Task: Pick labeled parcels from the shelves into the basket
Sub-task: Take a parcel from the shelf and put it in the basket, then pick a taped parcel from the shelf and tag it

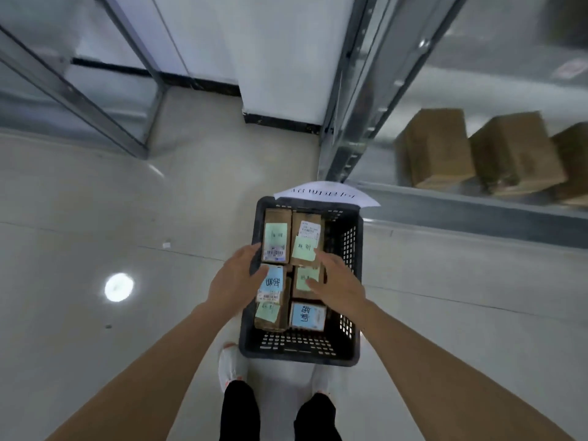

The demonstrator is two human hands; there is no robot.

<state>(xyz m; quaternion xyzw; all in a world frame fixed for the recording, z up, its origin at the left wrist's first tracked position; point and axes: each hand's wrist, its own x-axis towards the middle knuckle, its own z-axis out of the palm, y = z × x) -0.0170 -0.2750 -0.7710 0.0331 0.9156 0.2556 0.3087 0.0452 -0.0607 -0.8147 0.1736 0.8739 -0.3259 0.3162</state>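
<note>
A dark plastic basket (346, 246) with holes in its walls sits on the pale floor (95, 218), right in front of the person's white shoes (229, 364). Inside it lie brown cardboard parcels packed close together, each with a paper label on top. The far left parcel (276, 238) has a light green label, and the far right parcel (306, 240) beside it has a white label and a green note. Nearer lie a parcel with a blue label (270, 286), a parcel with a green note (307, 278), and the nearest parcel (308, 317) with a blue label. The left hand (237, 280) is over the left edge of the basket, its fingers a little bent and reaching toward the parcels; I cannot tell if it holds one. The right hand (335, 283) is over the right side, fingers spread and relaxed, holding nothing. A white sheet of paper (327, 194) lies at the far rim of the basket. On the right, a metal shelf (477, 205) holds three more brown boxes (436, 148) side by side. Another metal rack (79, 100) stands at the left.
</note>
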